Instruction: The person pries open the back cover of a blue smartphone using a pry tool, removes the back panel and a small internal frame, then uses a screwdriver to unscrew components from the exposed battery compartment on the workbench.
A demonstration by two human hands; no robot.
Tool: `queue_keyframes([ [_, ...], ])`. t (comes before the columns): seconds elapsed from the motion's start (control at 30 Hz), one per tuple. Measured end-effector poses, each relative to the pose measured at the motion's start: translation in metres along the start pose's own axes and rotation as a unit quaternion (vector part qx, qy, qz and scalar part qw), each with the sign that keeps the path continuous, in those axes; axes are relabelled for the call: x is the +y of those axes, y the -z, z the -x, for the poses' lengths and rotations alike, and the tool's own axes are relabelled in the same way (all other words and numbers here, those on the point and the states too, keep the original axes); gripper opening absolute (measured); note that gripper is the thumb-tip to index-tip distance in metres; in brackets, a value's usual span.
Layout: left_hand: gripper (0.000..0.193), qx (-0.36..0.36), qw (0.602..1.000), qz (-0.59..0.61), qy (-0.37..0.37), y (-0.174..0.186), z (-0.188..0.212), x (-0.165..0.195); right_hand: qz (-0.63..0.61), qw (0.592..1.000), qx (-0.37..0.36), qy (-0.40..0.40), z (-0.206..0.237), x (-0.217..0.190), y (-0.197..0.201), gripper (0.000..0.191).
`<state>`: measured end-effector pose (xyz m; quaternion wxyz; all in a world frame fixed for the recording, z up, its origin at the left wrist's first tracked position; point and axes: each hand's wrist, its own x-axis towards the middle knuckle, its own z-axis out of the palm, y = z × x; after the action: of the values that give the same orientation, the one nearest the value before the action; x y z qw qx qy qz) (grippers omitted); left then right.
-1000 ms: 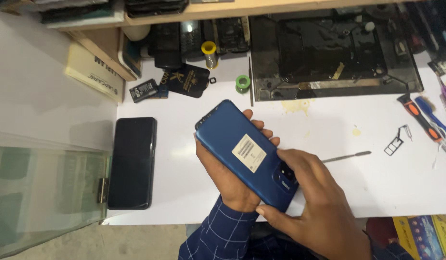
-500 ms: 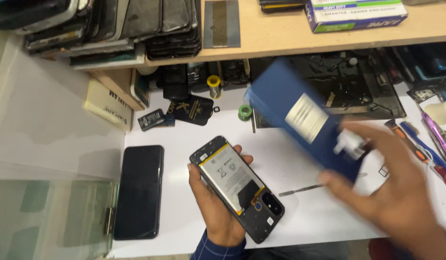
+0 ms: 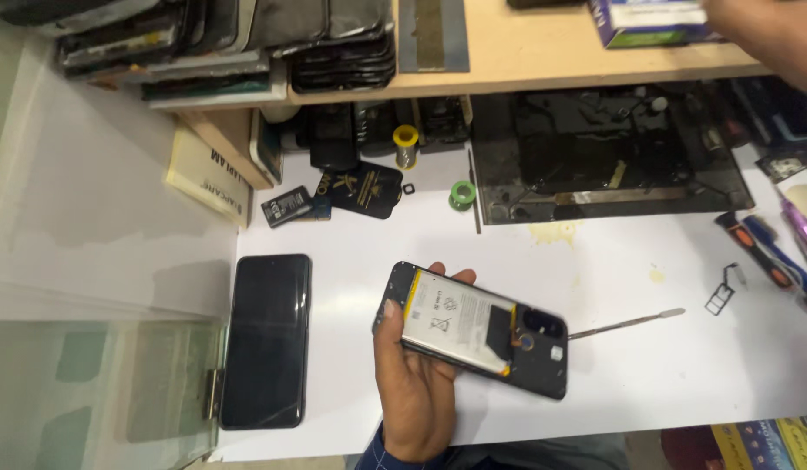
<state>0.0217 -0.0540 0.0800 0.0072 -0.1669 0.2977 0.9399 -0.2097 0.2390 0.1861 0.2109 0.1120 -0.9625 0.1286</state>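
Observation:
My left hand (image 3: 416,383) holds an opened phone (image 3: 473,329) above the white table (image 3: 612,374). The phone's back is off, so its silver battery and dark circuit parts show. It lies across my palm, tilted down to the right. My right hand (image 3: 769,35) is at the top right corner over the wooden shelf (image 3: 525,52), next to a blue-and-white box (image 3: 647,22). Only part of that hand shows, and what it holds is hidden. The blue back cover is out of sight.
A black phone (image 3: 266,339) lies face up at the left. A thin metal pry tool (image 3: 625,322) and a small card tray (image 3: 724,290) lie to the right. Screwdrivers (image 3: 769,252) sit at the right edge. A black work mat (image 3: 604,148), tape rolls and stacked screens are at the back.
My right hand pulled the blue back cover off the phone and carried it up to the right, out of view. The opened phone has turned flatter in my left hand.

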Motion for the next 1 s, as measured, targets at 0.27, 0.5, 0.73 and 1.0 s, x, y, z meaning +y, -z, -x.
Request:
queue_keyframes([
  [0.27, 0.065, -0.003, 1.0, -0.011, -0.024, 0.016, 0.001, 0.012, -0.106, 0.95, -0.187, 0.228, 0.152, -0.031, -0.001, 0.032],
  [0.5, 0.063, 0.033, 0.996, -0.047, -0.07, 0.015, 0.008, 0.017, -0.116, 0.951, -0.209, 0.194, 0.206, -0.025, -0.02, 0.014],
  [0.73, 0.069, 0.101, 0.969, -0.193, -0.118, 0.01, 0.01, -0.004, -0.045, 0.944, -0.137, 0.297, 0.199, -0.029, -0.006, 0.012],
  [1.0, 0.102, 0.046, 0.918, -0.367, -0.142, 0.059, 0.006, 0.011, -0.137, 0.93, -0.271, 0.207, 0.195, -0.013, 0.01, 0.015],
])
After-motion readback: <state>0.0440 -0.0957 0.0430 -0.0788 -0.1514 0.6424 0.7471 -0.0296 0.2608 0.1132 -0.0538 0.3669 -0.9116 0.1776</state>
